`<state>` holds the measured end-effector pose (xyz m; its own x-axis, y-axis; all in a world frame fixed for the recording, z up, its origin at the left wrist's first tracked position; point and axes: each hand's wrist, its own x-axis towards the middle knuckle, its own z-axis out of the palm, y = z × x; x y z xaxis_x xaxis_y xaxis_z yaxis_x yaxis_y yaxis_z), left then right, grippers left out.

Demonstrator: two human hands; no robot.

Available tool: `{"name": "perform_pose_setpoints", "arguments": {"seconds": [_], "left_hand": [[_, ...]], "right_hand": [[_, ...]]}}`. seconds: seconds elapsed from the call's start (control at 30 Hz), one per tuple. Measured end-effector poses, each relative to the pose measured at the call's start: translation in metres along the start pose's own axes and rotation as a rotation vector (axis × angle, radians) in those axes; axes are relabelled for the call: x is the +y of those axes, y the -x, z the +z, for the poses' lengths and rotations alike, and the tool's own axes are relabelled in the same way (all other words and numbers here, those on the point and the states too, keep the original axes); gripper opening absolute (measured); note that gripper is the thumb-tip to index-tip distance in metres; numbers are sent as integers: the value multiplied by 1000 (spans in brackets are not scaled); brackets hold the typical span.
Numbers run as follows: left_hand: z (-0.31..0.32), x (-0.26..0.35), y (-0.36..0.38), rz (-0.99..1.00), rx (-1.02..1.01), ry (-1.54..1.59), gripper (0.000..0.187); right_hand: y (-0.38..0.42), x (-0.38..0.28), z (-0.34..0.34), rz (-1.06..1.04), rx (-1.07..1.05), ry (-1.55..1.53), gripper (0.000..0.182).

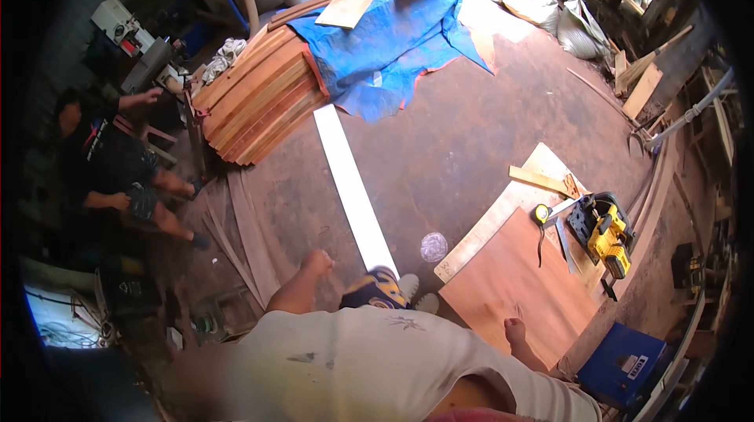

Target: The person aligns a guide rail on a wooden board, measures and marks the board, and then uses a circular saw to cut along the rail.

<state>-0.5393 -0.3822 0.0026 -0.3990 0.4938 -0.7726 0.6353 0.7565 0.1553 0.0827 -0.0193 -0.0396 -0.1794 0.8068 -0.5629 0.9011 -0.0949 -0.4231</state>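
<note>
Plywood sheet (514, 281) lies just beside the empty right hand (515, 331), long axis running away; left hand (318, 261), clenched, hangs farther off.

From here my right hand (514, 332) is half hidden behind my shirt (353, 367). My left hand (318, 261) looks too small; its fingers I cannot judge.
</note>
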Motion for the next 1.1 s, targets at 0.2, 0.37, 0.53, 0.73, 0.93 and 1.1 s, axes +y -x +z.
{"name": "perform_pose_setpoints", "arguments": {"seconds": [0.2,0.37,0.53,0.73,0.93,1.1], "left_hand": [[-87,49,5,-213,97,429,23],[-120,32,-113,283,68,660,24],[-193,2,-171,349,-114,606,11],[-254,-46,-218,176,-223,583,26],[-272,-49,-228,-62,-349,572,30],[-270,-3,-235,21,-235,562,37]], "right_hand": [[-6,-60,13,-22,-56,-20,42],[-27,-151,52,-144,125,-63,35],[-31,-250,104,-274,-28,-98,40],[-4,-381,108,68,-147,-248,53],[6,-365,110,145,-76,-261,55],[-9,-317,110,241,9,-295,55]]}}
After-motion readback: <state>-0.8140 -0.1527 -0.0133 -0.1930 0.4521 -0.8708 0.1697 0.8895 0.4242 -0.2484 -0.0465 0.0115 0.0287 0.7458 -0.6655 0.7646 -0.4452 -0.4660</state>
